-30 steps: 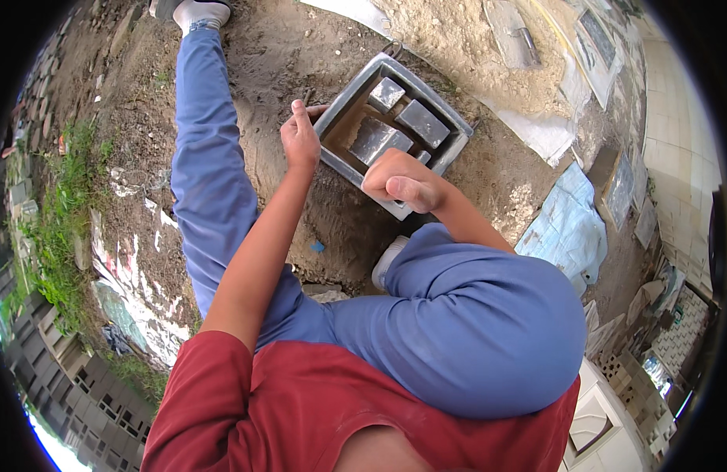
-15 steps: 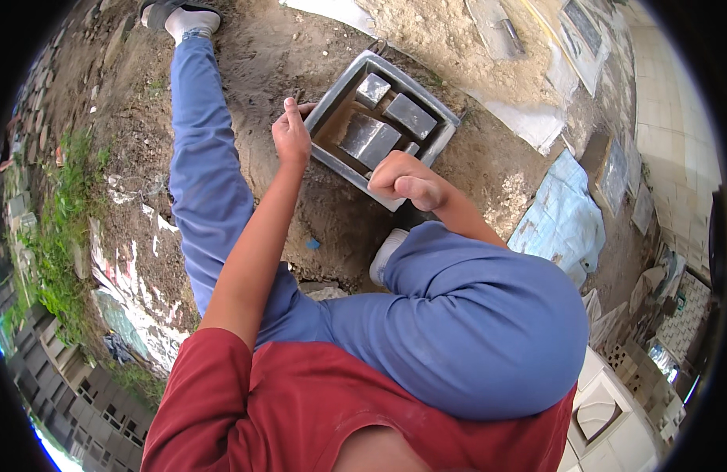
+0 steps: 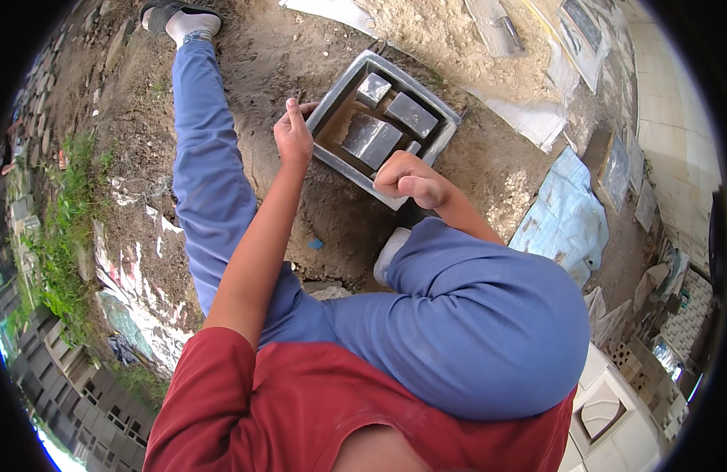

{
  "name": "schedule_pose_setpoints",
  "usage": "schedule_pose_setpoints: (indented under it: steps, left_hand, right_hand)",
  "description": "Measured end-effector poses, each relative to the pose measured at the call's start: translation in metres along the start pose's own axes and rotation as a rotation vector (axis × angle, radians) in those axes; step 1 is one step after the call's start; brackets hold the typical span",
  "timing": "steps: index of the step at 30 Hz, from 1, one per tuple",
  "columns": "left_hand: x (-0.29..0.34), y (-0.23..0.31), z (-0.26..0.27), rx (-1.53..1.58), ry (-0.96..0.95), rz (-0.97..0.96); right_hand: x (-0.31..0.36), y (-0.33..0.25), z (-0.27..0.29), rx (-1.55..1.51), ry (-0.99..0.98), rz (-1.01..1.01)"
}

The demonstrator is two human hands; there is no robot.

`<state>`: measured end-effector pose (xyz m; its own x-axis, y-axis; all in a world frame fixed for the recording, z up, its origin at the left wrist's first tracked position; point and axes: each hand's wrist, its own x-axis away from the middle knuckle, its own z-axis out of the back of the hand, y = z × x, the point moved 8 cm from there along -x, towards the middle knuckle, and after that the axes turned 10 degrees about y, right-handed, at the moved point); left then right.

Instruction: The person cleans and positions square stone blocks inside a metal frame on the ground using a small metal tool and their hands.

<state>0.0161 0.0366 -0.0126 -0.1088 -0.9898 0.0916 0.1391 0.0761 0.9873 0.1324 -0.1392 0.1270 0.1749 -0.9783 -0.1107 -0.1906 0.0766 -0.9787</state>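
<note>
A grey metal mould (image 3: pixel 341 164), box-shaped and tilted to the view, rests on the dirt ahead of me. Inside it are several raised metal blocks (image 3: pixel 371 140) and patches of brown sandy material. My left hand (image 3: pixel 293 139) is at the mould's left corner, thumb raised, with its fingers reaching against the outer side; some fingertips are hidden. Over the near right wall, my right hand (image 3: pixel 411 180) is closed in a fist-like curl. Whatever its fingers hold, if anything, is hidden beneath the hand.
A heap of pale sand (image 3: pixel 434 39) lies beyond the mould, with a flat board and tool (image 3: pixel 501 31) on it. A blue sheet (image 3: pixel 564 212) covers ground at right. My outstretched left leg (image 3: pixel 214 149) runs along the left; patterned blocks (image 3: pixel 607 409) stand at lower right.
Almost nothing differs. Both hands appear very slightly further right in the picture, along with the mould and the ground, so the view itself has shifted a little.
</note>
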Motion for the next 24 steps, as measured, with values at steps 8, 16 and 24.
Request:
schedule_pose_setpoints:
  steps: [8,16,24]
  left_hand:
    - [-0.002,-0.004,0.003,0.005,0.017,0.031]
    - [0.002,-0.006,0.004,0.103,0.003,0.078]
    - [0.002,-0.021,0.003,0.283,-0.049,0.230]
  right_hand:
    - [-0.011,0.026,-0.008,0.119,-0.042,0.007]
    - [-0.054,0.016,-0.018,0.061,-0.037,0.069]
    - [-0.083,0.020,-0.020,-0.016,-0.008,0.076]
